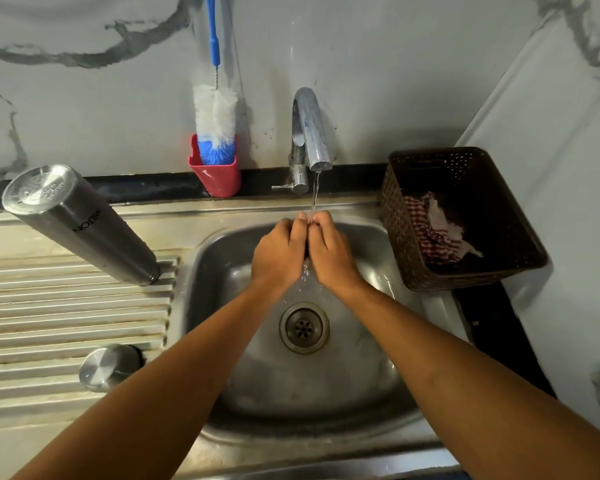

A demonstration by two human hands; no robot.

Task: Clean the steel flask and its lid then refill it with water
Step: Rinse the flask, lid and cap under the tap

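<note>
The steel flask [80, 225] stands upside down on the ribbed drainboard [66, 313] at the left, its base facing up. Its round steel lid [106, 367] lies on the drainboard nearer to me, beside my left forearm. My left hand [279, 252] and my right hand [331, 252] are pressed together over the sink [378, 393], fingers curled. They sit right under the stream from the tap [309, 133], and water runs off between them. I see nothing held in either hand.
A blue-and-white bottle brush [215, 116] stands in a red holder [217, 176] against the wall, left of the tap. A brown woven basket [499, 271] with a checked cloth [437, 232] sits at the sink's right edge. The drain [304, 328] is below my hands.
</note>
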